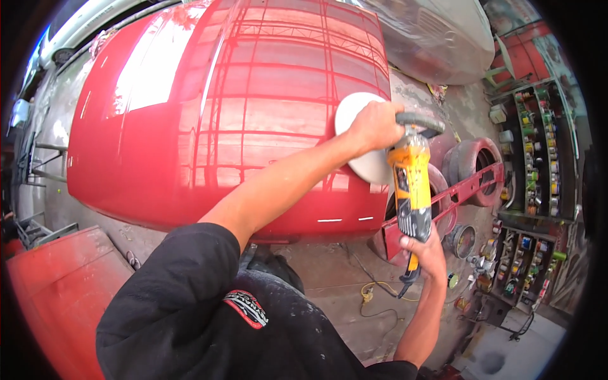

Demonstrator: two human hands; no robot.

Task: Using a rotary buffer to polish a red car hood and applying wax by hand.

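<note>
A yellow and black polisher (413,180) with a wide white round pad is held in both hands. Its pad (351,114) lies at the right edge of a glossy red car panel (152,152), overlapping that edge; whether it presses on the paint I cannot tell. My left hand (378,125) is closed round the dark front handle (423,120), with the arm stretched across the panel. Lower down, my right hand (425,252) wraps the polisher's rear end, near where the cord comes out.
Tires (478,171) and a red metal bar (468,190) stand right of the panel. A cord (370,291) trails on the floor. Shelves of cans (535,152) line the right side. Another red panel (57,291) lies lower left; a plastic-covered car (437,38) is behind.
</note>
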